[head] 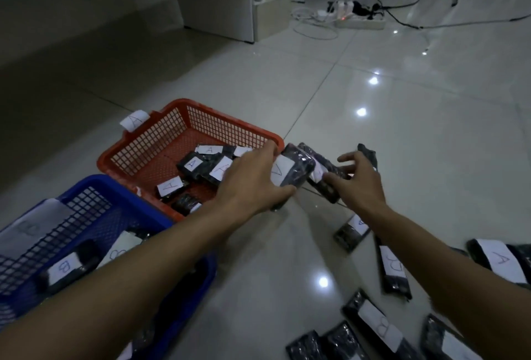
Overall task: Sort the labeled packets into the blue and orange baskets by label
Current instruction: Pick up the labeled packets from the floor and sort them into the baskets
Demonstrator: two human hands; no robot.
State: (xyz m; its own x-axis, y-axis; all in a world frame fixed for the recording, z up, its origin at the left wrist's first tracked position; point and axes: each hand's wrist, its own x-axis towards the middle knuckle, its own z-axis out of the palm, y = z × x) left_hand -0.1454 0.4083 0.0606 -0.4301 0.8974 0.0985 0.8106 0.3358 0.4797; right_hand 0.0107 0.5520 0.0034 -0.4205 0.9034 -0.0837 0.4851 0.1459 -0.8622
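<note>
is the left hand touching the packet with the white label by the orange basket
Touching: the head view shows the left hand with fingers wrapped around the packet.

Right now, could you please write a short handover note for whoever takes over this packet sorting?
Left hand grips an A packet at the orange basket rim. Right hand is open over a packet on the floor.
Done: several A packets lie in the orange basket, B packets in the blue basket.
Left: drop the held A; sort the loose floor packets at right, including a B packet.
</note>
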